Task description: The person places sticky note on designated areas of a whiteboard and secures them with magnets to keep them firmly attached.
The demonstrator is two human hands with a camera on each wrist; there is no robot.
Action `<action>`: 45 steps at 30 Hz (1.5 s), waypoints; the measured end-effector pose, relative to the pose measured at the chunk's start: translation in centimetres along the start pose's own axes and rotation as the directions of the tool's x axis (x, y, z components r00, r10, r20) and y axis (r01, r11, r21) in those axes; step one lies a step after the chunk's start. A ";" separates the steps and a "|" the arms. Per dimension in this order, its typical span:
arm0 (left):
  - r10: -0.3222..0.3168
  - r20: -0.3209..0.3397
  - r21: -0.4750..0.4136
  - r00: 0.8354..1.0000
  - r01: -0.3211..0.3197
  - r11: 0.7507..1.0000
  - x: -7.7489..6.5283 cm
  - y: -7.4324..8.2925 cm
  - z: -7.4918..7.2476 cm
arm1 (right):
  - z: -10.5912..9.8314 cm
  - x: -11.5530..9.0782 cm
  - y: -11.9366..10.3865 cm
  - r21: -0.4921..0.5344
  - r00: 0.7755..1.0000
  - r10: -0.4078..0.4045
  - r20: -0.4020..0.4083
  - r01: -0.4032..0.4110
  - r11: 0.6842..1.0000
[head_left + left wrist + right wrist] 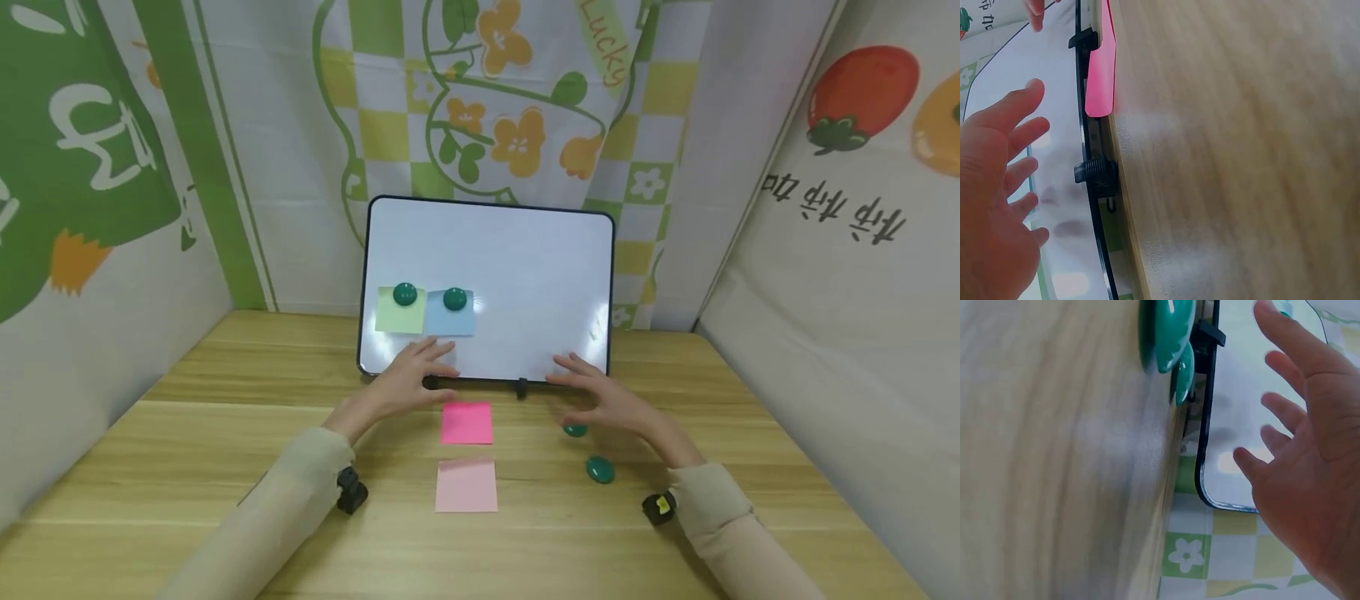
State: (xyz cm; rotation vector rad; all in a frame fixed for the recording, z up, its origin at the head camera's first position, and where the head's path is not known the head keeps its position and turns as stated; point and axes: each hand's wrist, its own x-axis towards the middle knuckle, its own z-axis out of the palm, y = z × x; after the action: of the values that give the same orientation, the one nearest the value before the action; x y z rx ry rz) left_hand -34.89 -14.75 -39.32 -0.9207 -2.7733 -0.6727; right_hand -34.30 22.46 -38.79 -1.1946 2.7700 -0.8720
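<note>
My left hand (408, 379) hovers before the lower left of a whiteboard (540, 275), fingers spread and holding nothing. Just above its fingertips, a green sticky note (399, 321) and a blue sticky note (450, 323) lie on the board, each under a dark green round magnet (405, 293). My right hand (607, 400), also spread and holding nothing, is before the board's lower right corner. Beneath it sits one green magnet (575, 431), partly hidden by the hand; another green magnet (600, 469) lies nearer. A bright pink note (467, 423) and a pale pink note (467, 485) lie between the hands.
The board leans upright on small black clips (522, 388) at the back of the wooden table (525, 550). Printed curtains (300, 167) close off the back and both sides. Each wrist bears a small black camera (351, 490).
</note>
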 end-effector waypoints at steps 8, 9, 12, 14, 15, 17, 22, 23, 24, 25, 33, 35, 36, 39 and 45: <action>-0.009 0.031 -0.037 0.999 0.010 0.999 -0.3 0.0 0.1 | -0.4 -1.0 0.2 0.071 0.996 0.001 0.088 -0.007 0.997; -0.009 0.037 -0.040 0.999 0.011 0.999 -0.3 0.0 0.1 | -0.4 -1.1 0.2 0.076 0.995 0.008 0.103 -0.016 0.997; -0.004 0.066 -0.035 0.998 0.006 0.999 -0.4 0.0 0.3 | -0.4 -1.3 0.4 0.080 0.990 0.026 0.138 -0.038 0.996; -0.003 0.085 -0.028 0.996 0.005 1.000 -0.5 0.1 0.4 | -0.4 -1.5 0.5 0.077 0.987 0.037 0.156 -0.049 0.996; -0.006 0.095 -0.028 0.995 0.009 1.000 -0.5 0.1 0.5 | -0.4 -1.5 0.6 0.082 0.986 0.040 0.163 -0.054 0.995; -0.016 0.111 -0.024 0.994 0.019 1.000 -0.6 0.3 0.5 | -0.3 -1.7 0.7 0.085 0.985 0.039 0.171 -0.054 0.995; -0.035 0.139 0.019 0.990 0.032 0.999 -0.7 0.5 0.4 | -0.3 -2.0 1.1 0.078 0.983 0.037 0.179 -0.052 0.996; -0.036 0.148 0.034 0.988 0.031 0.999 -0.8 0.5 0.4 | -0.3 -2.0 1.2 0.075 0.983 0.040 0.180 -0.054 0.996; -0.038 0.158 0.043 0.987 0.032 0.999 -0.8 0.6 0.3 | -0.3 -2.0 1.2 0.069 0.983 0.041 0.180 -0.054 0.996; -0.041 0.168 0.050 0.985 0.033 0.998 -0.9 0.6 0.3 | -0.4 -2.0 1.3 0.070 0.983 0.043 0.180 -0.056 0.996; -0.073 0.209 0.085 0.975 0.057 0.995 -1.0 1.0 0.3 | -0.5 -2.1 1.5 0.069 0.978 0.061 0.202 -0.076 0.995; -0.070 0.217 0.106 0.974 0.048 0.993 -0.9 1.0 0.3 | -0.5 -2.1 1.5 0.064 0.977 0.063 0.204 -0.078 0.995; -0.073 0.224 0.116 0.972 0.048 0.992 -0.9 1.1 0.3 | -0.5 -2.1 1.4 0.061 0.977 0.065 0.205 -0.079 0.995; -0.066 0.235 0.135 0.970 0.034 0.990 -0.8 1.2 0.5 | -0.5 -2.0 1.3 0.063 0.976 0.072 0.205 -0.087 0.994; -0.056 0.203 0.126 0.978 0.030 0.992 -0.8 1.5 0.6 | -0.7 -1.9 1.1 0.073 0.974 0.083 0.211 -0.101 0.992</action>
State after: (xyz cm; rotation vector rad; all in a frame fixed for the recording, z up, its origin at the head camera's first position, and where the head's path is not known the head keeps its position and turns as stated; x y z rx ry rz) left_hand -33.42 -13.82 -39.54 -0.9579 -2.9841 -0.4276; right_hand -33.89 24.69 -39.12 -1.0674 2.5741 -0.7965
